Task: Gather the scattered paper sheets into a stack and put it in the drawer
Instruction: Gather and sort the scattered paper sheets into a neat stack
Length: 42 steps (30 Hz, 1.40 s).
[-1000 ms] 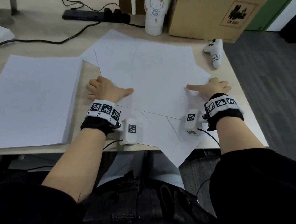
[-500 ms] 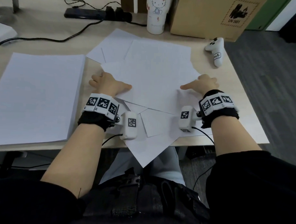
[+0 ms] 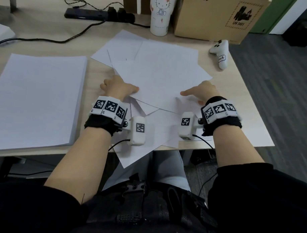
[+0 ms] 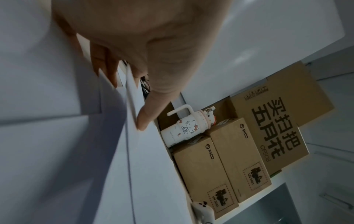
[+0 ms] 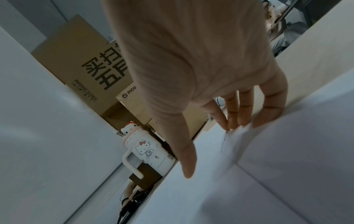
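Several loose white paper sheets lie overlapped and askew in the middle of the desk. One sheet's corner hangs over the front edge. My left hand is at the pile's left edge. Its thumb lies on the top sheet, and its fingers are tucked under the sheet edges. At the pile's right edge is my right hand. There my straight fingertips press on a sheet edge, with the thumb stretched out over the paper. No drawer is in view.
A thick neat paper stack fills the desk's left side. At the back stand a Hello Kitty tumbler, a cardboard box and a power strip with cables. A white controller lies at the back right.
Both hands have slid inward toward each other. The sheets between them have bunched into a narrower, more overlapped pile.
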Each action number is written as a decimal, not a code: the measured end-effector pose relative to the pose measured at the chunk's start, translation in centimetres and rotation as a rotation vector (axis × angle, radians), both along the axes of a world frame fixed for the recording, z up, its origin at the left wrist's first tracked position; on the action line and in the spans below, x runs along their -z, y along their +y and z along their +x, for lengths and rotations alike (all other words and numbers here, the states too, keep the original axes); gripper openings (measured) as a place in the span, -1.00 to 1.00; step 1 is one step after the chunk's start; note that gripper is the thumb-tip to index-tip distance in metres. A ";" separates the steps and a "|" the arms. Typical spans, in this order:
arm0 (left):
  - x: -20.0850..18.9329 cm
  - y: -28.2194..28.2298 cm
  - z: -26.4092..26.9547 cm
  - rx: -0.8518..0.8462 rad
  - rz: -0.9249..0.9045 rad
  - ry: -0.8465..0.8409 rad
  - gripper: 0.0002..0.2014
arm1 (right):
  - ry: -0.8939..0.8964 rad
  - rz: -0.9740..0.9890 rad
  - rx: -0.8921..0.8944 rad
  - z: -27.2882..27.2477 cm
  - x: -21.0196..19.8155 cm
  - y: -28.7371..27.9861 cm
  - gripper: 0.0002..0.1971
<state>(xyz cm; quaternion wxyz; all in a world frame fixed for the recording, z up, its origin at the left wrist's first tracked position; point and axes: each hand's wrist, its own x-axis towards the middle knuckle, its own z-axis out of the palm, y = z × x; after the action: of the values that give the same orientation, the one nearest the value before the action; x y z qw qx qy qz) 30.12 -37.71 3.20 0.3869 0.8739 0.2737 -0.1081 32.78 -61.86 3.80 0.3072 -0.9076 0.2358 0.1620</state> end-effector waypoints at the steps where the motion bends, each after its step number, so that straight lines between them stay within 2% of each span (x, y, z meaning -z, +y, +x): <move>1: 0.0 0.0 0.0 -0.006 -0.026 -0.010 -0.36 | -0.004 0.026 0.008 0.0 0.0 0.0 -0.22; 4: -0.5 -0.5 -0.3 -0.051 -0.141 -0.043 -0.27 | -0.030 0.144 0.051 0.0 0.1 0.4 -0.35; 6: -0.1 -0.6 -0.1 -0.069 -0.234 -0.088 -0.18 | -0.048 0.244 0.103 -0.1 0.3 0.6 -0.31; 7: 0.2 -0.5 0.1 -0.073 -0.280 -0.121 -0.21 | -0.069 0.291 0.128 -0.1 0.4 0.7 -0.31; 9: -0.6 -1.0 -0.4 -0.073 -0.355 -0.167 -0.45 | -0.103 0.394 0.171 -0.3 0.3 0.9 -0.37; 12: -0.8 -1.5 -0.6 -0.047 -0.398 -0.248 -0.66 | -0.101 0.462 0.202 -0.2 0.8 0.8 -0.32; 14: -0.4 -1.6 -0.6 -0.048 -0.418 -0.313 -0.75 | -0.129 0.510 0.225 -0.5 0.5 1.0 -0.50; 15: -0.3 -1.5 -0.7 -0.065 -0.436 -0.336 -0.75 | -0.159 0.552 0.248 -0.6 0.5 0.9 -0.65; 17: -0.2 -1.1 -0.7 -0.096 -0.496 -0.370 -0.70 | -0.193 0.614 0.292 -0.6 0.6 0.7 -0.77; 21: -0.1 -0.3 -1.1 -0.086 -0.625 -0.472 -0.61 | -0.233 0.644 0.339 -0.3 0.9 0.9 -0.69; 25: 0.1 0.8 -1.8 -0.087 -0.674 -0.537 -0.69 | -0.244 0.711 0.340 -1.0 0.1 1.4 -0.64; 26: 0.2 1.0 -2.0 -0.080 -0.683 -0.552 -0.71 | -0.248 0.745 0.314 -1.1 -0.1 1.6 -0.55; 28: 0.1 1.2 -2.3 -0.053 -0.696 -0.567 -0.71 | -0.264 0.786 0.293 -1.0 -0.1 2.0 -0.20; 29: 0.1 1.3 -2.5 -0.037 -0.698 -0.564 -0.69 | -0.292 0.813 0.302 -0.8 0.2 2.0 -0.13; 32: 0.1 1.8 -2.8 -0.006 -0.704 -0.472 -0.60 | -0.335 0.865 0.306 -0.9 0.0 2.2 -0.35; 34: 0.3 2.3 -2.9 -0.020 -0.719 -0.391 -0.60 | -0.328 0.818 0.309 -1.3 -0.3 2.5 -0.38; 37: 0.3 2.6 -3.2 -0.070 -0.781 -0.352 -0.80 | -0.268 0.691 0.310 -1.8 -0.5 2.7 -0.40; 39: 0.2 2.9 -3.3 -0.124 -0.852 -0.350 -0.87 | -0.189 0.642 0.296 -2.3 -0.3 2.5 -0.56; 41: 0.2 3.3 -3.2 -0.169 -0.892 -0.348 -0.79 | -0.127 0.608 0.283 -2.7 0.0 2.1 -0.79; 42: 0.3 3.5 -3.2 -0.191 -0.900 -0.349 -0.76 | -0.118 0.579 0.293 -2.8 0.2 1.9 -0.78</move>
<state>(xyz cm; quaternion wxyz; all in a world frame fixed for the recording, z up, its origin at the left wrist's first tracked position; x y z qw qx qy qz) 26.96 -34.18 2.95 0.7745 0.5960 0.2097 -0.0316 30.02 -59.96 3.59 0.5855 -0.7469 0.2899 0.1237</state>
